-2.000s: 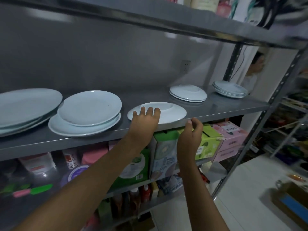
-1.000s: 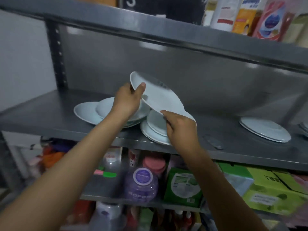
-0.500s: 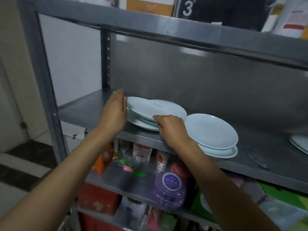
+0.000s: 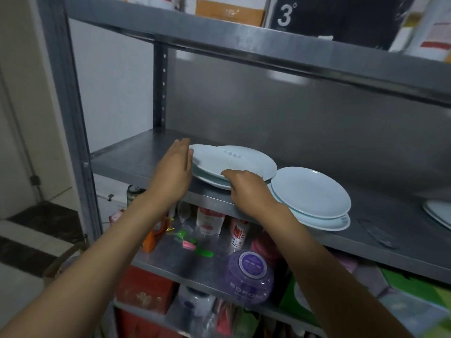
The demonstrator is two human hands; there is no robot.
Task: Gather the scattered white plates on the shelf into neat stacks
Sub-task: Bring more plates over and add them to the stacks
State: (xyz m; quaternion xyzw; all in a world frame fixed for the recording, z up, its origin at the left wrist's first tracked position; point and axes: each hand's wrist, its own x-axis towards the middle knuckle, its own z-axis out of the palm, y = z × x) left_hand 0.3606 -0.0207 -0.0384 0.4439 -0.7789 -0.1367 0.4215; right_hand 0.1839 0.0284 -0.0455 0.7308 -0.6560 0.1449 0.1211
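Left hand (image 4: 174,170) flat, fingers straight and together, palm side against the left rim of the top plate (image 4: 234,162); not curled round anything, just touching the edge. Right hand (image 4: 246,189) at the near rim of the same plate, fingers bent over the edge, knuckles up; looks like it grips the rim, fingertips hidden under the hand so contact depth unclear. Top plate is white, faint lettering near its far side, lies a bit off-centre on the left stack (image 4: 210,182), whose lower plates stick out at the near-left edge. Left stack sits on the metal shelf (image 4: 136,154), toward its front left. Just right of the left stack, touching or nearly so, a second stack (image 4: 314,198): one plate on top of a wider one below, upper one shifted back. Far right of the left stack, at the frame edge, part of another plate (image 4: 439,213), well apart. Below the left stack, on the lower shelf, a purple jar (image 4: 250,274), a red-white can (image 4: 238,231), green clips (image 4: 202,252).
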